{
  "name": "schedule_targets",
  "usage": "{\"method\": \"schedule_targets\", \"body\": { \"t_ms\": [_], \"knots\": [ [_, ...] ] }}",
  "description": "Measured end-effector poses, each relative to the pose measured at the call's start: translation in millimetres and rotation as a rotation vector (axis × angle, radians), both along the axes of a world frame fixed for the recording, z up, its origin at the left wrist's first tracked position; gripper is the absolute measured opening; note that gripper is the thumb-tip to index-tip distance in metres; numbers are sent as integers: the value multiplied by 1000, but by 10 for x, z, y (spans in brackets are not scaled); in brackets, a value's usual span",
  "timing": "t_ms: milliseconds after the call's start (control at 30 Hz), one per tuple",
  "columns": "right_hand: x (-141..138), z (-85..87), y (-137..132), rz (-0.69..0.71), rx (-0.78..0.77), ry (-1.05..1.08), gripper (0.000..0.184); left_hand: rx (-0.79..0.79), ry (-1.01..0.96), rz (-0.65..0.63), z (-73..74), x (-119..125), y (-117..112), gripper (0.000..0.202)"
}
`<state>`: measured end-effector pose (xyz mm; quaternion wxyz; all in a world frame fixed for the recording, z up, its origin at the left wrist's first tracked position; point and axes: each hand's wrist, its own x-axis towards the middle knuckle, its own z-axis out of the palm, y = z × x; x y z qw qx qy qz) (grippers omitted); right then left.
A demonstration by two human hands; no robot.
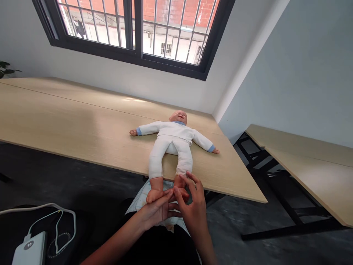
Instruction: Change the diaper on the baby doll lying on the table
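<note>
A baby doll (pixel 175 141) in a white top and white trousers with blue collar and cuffs lies on its back on the table, arms spread. Its bare feet hang past the front edge. My right hand (pixel 194 204) curls its thumb and fingers around the doll's foot on the right. From below and the left, my left hand (pixel 158 211) touches that same foot, thumb by the toes and fingers reaching underneath. The doll's other foot (pixel 155 191) rests just above my left hand. A pale patterned cloth (pixel 139 198) lies beneath the feet, over my lap.
The doll lies near the right end of the light wood table (pixel 110 136). A second table (pixel 311 162) with black legs stands at the right. A barred window (pixel 138 59) is behind. At lower left sits a white power bank (pixel 30 250) with cables.
</note>
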<state>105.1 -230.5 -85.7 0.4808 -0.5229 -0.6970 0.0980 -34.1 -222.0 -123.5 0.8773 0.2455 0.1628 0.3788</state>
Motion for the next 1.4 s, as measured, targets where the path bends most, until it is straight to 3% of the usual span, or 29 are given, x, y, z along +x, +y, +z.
{"method": "schedule_targets", "body": {
  "t_ms": [100, 267, 367, 500, 633, 733, 867, 967, 1000, 1033, 1100, 1167, 1233, 1400],
  "knots": [
    [23, -12, 2, 54, -11, -18, 39, -41, -18, 4, 24, -28, 73, 23],
    [155, -14, 42, 129, -48, -45, 47, -84, 49, -129, 95, -116, 172, 23],
    [256, 49, 26, 191, -109, -116, 49, -77, 95, -142, 108, -159, 161, 26],
    [430, 197, -54, 257, -170, -172, 48, -15, 196, -81, 22, -288, 69, 35],
    [695, 255, -148, 240, -278, -141, 26, 157, 588, 135, -149, -571, -17, 37],
    [863, 83, -195, 331, -477, -130, 26, 515, 934, 246, -278, -765, -73, 41],
    [803, -421, -188, 414, -605, -251, 22, 1010, 1236, 96, -430, -731, -135, 64],
    [560, -773, -119, 340, -621, -364, 78, 1152, 1430, 34, -505, -561, -154, 68],
    [477, -852, -90, 315, -612, -415, 82, 1175, 1469, 34, -520, -516, -157, 65],
    [407, -907, -64, 303, -598, -463, 77, 1194, 1491, 40, -531, -486, -158, 61],
    [320, -946, -27, 310, -545, -525, 50, 1220, 1509, 61, -545, -469, -157, 59],
    [309, -897, -24, 333, -473, -519, 32, 1221, 1538, 65, -547, -491, -155, 66],
    [349, -768, -58, 380, -396, -466, 31, 1221, 1557, 64, -524, -517, -158, 70],
    [471, -260, -235, 546, -333, -303, 28, 1304, 1419, 245, -392, -502, -183, 48]
  ]
}}
